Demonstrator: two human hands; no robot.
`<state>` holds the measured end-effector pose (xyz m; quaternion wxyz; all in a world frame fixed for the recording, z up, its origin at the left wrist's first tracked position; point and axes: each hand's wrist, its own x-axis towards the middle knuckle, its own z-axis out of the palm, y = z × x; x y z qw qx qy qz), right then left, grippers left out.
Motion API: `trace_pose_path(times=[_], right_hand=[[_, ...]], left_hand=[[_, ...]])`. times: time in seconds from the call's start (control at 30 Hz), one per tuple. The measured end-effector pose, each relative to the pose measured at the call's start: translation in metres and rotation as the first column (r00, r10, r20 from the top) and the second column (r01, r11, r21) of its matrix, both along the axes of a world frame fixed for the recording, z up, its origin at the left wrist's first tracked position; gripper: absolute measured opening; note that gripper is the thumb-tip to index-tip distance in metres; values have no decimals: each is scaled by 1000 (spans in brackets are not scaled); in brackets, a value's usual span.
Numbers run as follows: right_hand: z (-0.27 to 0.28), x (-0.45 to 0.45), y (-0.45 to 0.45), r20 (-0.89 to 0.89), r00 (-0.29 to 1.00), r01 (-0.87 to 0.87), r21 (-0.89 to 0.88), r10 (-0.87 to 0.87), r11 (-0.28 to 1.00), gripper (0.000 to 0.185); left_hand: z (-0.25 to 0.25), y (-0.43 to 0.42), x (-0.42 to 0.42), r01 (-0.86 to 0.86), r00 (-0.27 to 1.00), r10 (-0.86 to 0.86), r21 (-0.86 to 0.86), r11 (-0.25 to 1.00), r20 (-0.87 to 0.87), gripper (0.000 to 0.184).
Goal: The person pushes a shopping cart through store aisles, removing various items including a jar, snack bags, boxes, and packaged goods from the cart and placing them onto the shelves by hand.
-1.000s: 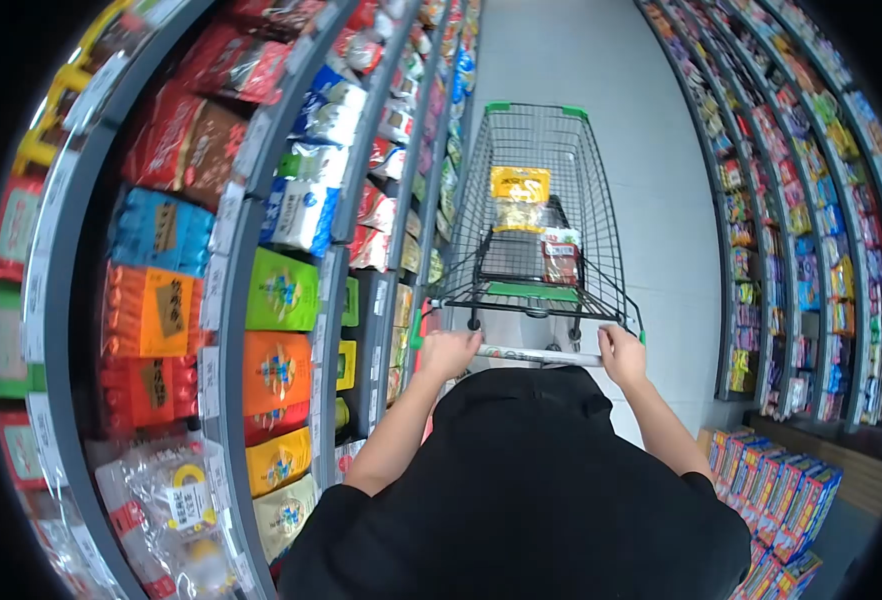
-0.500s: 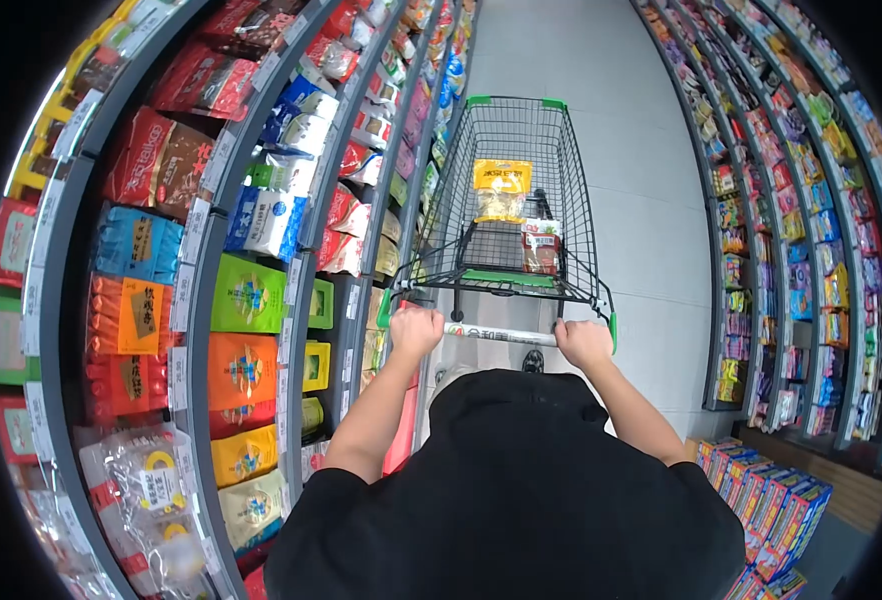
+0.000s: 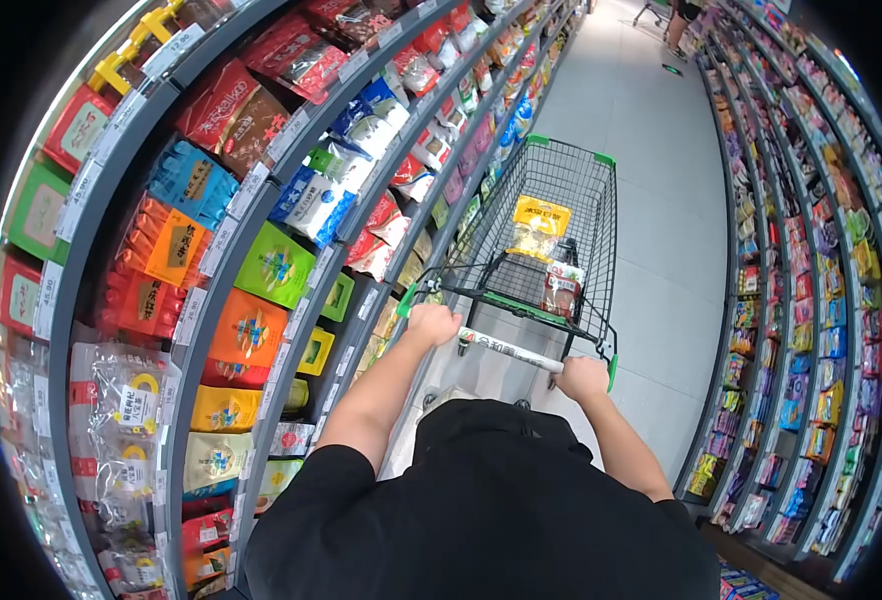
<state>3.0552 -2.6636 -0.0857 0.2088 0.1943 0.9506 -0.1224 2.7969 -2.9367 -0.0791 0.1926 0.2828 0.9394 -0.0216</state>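
My left hand (image 3: 434, 325) is wrapped round the left end of the white handlebar (image 3: 509, 350) of a shopping cart. Round the bar's right end is my right hand (image 3: 582, 379), fingers closed. The wire cart (image 3: 601, 215) has green corners and stands in front of me, tilted slightly to the right in view. Inside lie a yellow-topped clear bag (image 3: 539, 229) and, nearer to me, a smaller red and brown packet (image 3: 561, 290).
Shelves of bagged goods (image 3: 275, 264) rise close on the left. More shelves with small colourful packets (image 3: 801, 330) line the right. Grey tiled floor (image 3: 651, 160) runs between them. At the far end are a person's legs (image 3: 677, 30) and part of another cart (image 3: 651, 12).
The view has turned and tilted, so the far aisle end now shows. The cart appears slanted rather than straight. Both hands have stayed on the handlebar.
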Motion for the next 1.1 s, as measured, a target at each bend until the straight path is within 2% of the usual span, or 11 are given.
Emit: trace_pose_path(times=[0.1, 0.2, 0.43, 0.63, 0.8, 0.87, 1.1], right_hand=[[8, -12, 7, 6, 1000, 14, 21, -14, 1000, 45], [13, -19, 14, 20, 1000, 2, 16, -2, 1000, 46], [10, -49, 36, 5, 1000, 21, 12, -21, 1000, 46], [3, -104, 68, -7, 998, 63, 35, -62, 997, 43], [2, -159, 116, -10, 998, 63, 51, -63, 997, 45], [6, -184, 141, -35, 999, 43, 53, -41, 998, 47], [17, -273, 230, 19, 994, 110, 9, -110, 994, 45]], left_hand=[[6, 13, -12, -16, 998, 20, -66, 998, 67, 63], [4, 20, -22, -29, 996, 34, -61, 998, 81, 62], [14, 45, -49, 18, 997, -11, -84, 996, 78, 62], [21, 84, -107, -5, 999, 8, -69, 998, 33, 60], [14, 129, -165, -6, 999, 7, -27, 1000, 31, 59], [14, 153, -188, -13, 1000, 14, 35, 999, -25, 58], [10, 237, -275, 9, 998, 0, 136, 991, -61, 56]])
